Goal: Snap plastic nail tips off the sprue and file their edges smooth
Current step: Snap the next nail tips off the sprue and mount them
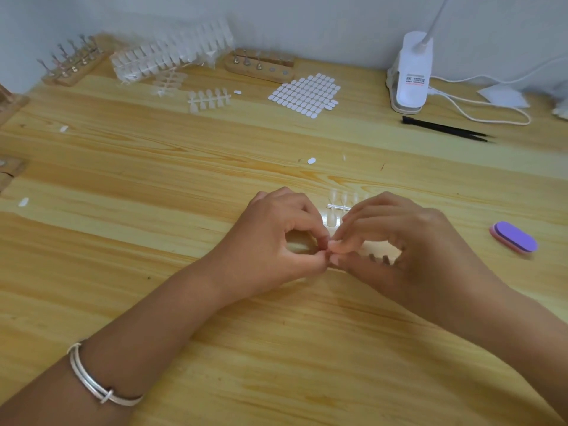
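- The left hand [276,238] and the right hand [408,241] meet in the middle of the desk [184,302], a little toward its near edge.
- Both hands have curled fingers, and thumb and forefinger of each close on the same small spot. The fingertips hide the piece between them; I judge it is one nail tip, but I cannot tell for sure.
- The sprue [338,206], with clear tips on it, lies just behind the fingertips, partly covered by the right hand.
- To snap well, I think one hand should hold the bar of the sprue close to the joint, and the other should bend the nail tip at its root, not at its thin free end, so it does not crack.
- A short back-and-forth bend is safer than a hard pull, because the small piece can jump away over the desk.
- The purple file [514,236] lies near the right edge, well apart from the hands. Filing has not yet begun.
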Demonstrator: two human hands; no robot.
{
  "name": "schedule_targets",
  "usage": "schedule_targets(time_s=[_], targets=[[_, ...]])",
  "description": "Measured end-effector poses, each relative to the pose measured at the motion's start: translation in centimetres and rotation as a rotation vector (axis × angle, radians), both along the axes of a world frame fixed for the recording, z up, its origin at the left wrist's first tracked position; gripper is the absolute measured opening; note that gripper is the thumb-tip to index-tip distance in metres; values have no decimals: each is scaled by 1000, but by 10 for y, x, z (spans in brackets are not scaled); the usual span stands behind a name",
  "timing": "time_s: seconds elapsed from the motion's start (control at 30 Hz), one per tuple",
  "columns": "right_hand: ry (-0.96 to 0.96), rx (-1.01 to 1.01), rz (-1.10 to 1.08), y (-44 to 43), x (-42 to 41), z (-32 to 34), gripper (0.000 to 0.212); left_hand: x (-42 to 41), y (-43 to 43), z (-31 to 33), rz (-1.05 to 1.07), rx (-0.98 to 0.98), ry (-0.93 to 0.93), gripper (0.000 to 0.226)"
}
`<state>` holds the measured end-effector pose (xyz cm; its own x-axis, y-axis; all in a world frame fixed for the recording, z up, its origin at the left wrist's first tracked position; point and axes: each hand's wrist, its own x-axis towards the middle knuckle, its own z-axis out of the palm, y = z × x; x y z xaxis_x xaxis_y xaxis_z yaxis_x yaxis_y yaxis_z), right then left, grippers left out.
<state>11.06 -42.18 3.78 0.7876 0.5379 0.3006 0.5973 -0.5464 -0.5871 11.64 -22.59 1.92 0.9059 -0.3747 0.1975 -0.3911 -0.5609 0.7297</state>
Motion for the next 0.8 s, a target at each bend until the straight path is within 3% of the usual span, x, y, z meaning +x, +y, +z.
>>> schedule_targets(time_s=[0.13,0.33,0.67,0.8], targets=[[197,48,-66,-5,4,6,13,0,0,1,-7,-8,19,10],[320,17,-79,-5,10,12,9,0,0,1,-14,2,11,12],[401,-61,-39,0,17,17,12,0,1,3,11,43,0,12],[346,-47,-37,3,12,17,16,-1,0,4,8,35,17,11]])
